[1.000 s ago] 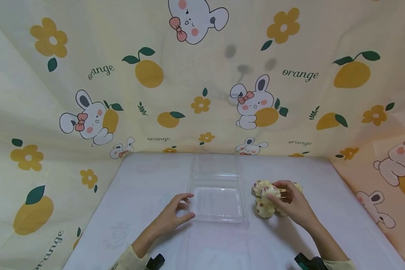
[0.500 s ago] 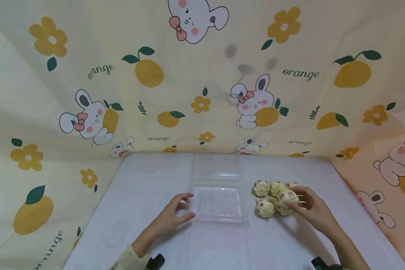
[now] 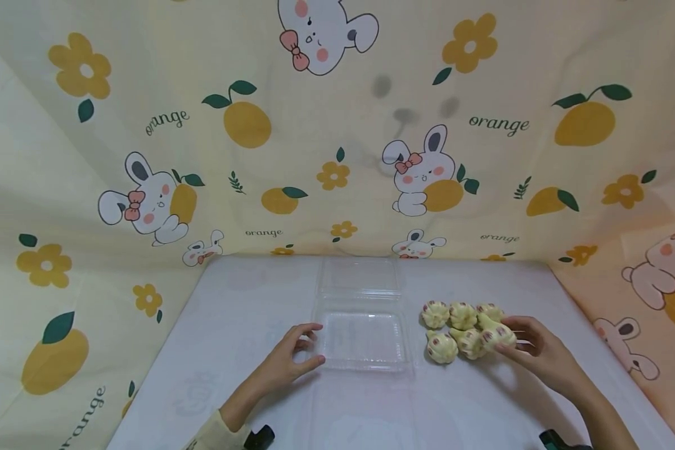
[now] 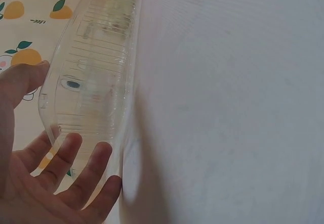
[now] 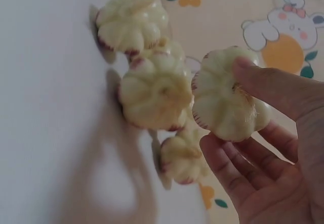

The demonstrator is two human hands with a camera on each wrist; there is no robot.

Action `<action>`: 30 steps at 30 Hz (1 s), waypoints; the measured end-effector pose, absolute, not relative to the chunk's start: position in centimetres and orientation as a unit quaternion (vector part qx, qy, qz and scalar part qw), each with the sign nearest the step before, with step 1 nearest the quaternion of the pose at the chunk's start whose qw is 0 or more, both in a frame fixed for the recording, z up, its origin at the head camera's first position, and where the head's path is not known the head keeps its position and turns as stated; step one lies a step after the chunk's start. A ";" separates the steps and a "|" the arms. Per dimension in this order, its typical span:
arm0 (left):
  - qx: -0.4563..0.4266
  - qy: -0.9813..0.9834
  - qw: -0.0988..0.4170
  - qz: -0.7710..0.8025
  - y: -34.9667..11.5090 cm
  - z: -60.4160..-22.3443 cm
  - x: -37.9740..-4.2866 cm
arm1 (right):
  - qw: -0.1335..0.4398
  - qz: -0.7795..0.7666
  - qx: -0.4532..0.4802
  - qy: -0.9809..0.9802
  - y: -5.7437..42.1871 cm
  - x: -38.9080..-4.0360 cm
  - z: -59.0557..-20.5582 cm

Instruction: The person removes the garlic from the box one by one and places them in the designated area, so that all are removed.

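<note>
In the head view my right hand holds a pale garlic bulb with purple streaks between thumb and fingers, at the right end of a cluster. The right wrist view shows the held garlic bulb from its root side, pinched by the thumb above and fingers below. Several more garlic bulbs lie on the table beside it in two rough rows. Left of them stands a clear plastic clamshell box, its lid laid back. My left hand, fingers spread and loosely bent, touches the box's left side.
The white table ends at the back against a cream cloth printed with rabbits and oranges. More cloth hangs at both sides. A black wrist camera sits by the left sleeve.
My right hand has carried its garlic bulb to the right and lower, from above the cluster to its right end. The left hand and the box have stayed in place.
</note>
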State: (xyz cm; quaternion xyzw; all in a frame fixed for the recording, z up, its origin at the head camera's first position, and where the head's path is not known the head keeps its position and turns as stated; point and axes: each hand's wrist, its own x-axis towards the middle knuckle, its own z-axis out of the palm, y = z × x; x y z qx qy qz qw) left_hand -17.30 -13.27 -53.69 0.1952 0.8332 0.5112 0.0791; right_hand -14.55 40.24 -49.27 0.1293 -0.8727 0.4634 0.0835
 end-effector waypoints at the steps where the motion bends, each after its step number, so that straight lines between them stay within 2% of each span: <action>1: 0.196 0.833 0.079 0.511 -13.3 -53.7 -17.3 | 0.085 0.465 0.129 -0.872 40.4 -14.5 -49.4; 30: 0.198 0.830 0.084 0.514 -13.4 -53.7 -17.3 | 0.070 0.395 0.074 -0.913 42.3 -14.7 -52.2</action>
